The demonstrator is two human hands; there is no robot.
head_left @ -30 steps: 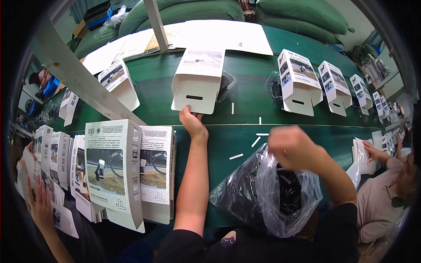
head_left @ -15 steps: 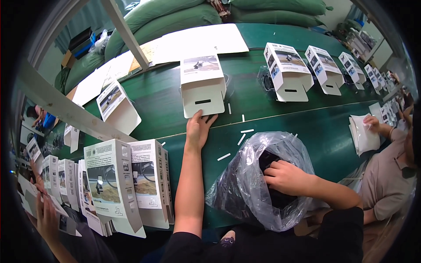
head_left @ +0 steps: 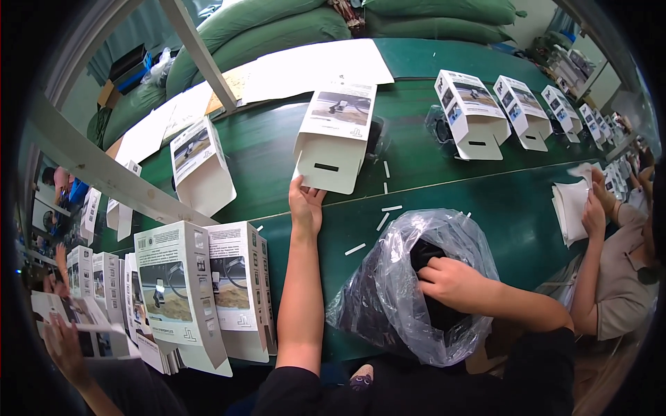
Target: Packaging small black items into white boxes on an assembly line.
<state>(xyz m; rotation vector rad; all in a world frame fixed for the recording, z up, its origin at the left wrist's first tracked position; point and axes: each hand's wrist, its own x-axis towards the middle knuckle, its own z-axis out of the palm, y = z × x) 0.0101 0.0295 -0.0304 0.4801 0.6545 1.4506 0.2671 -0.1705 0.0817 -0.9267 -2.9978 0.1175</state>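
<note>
My left hand (head_left: 305, 204) reaches out over the green belt and grips the near left corner of a white printed carton (head_left: 333, 139) with a slot in its flap. My right hand (head_left: 451, 283) is down inside a clear plastic bag (head_left: 388, 291), closed on a black item (head_left: 427, 256) in the bag's mouth. The bag sits at the near edge of the green table (head_left: 513, 208). A few short white strips (head_left: 381, 220) lie on the table between my hands.
A stack of upright flat printed cartons (head_left: 201, 291) stands at my left. More open cartons (head_left: 472, 111) ride the belt to the right, one (head_left: 201, 166) to the left. A person (head_left: 617, 270) at the right handles white sheets (head_left: 572, 208). Another person's hand (head_left: 66, 343) is at lower left. Green sacks (head_left: 277, 28) lie behind.
My right hand has gone from above the bag down into it. My left hand has stayed on the carton's near edge.
</note>
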